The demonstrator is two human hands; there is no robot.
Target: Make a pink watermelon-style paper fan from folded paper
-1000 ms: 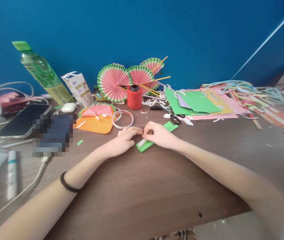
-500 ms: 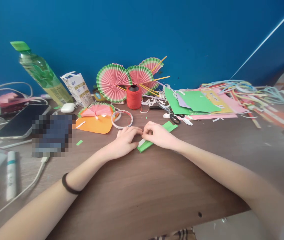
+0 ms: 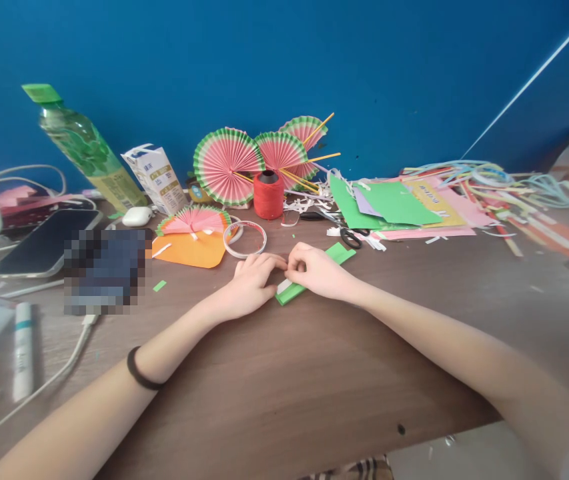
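Observation:
A folded green paper strip [image 3: 338,254] lies at a slant on the table, with a white strip of tape [image 3: 283,287] along its top. My left hand [image 3: 251,283] rests at the strip's near left end, thumb and fingers closed on the green paper's edge. My right hand [image 3: 320,270] reaches over the middle of the paper, thumb and index finger pinched at the white tape. The fingertips of both hands nearly meet, and they hide part of the tape.
Behind my hands are a tape roll [image 3: 245,239], a red thread spool [image 3: 268,196] and pink-green paper fans [image 3: 228,165]. Scissors [image 3: 351,238] lie by green sheets [image 3: 399,203]. Leftward stand a bottle [image 3: 89,150] and carton [image 3: 157,179]; a phone [image 3: 47,241] and marker [image 3: 23,350] lie nearer.
Hardly anything differs. Both hands keep their hold over the green paper, with only a very slight shift of the fingers and left forearm to the right.

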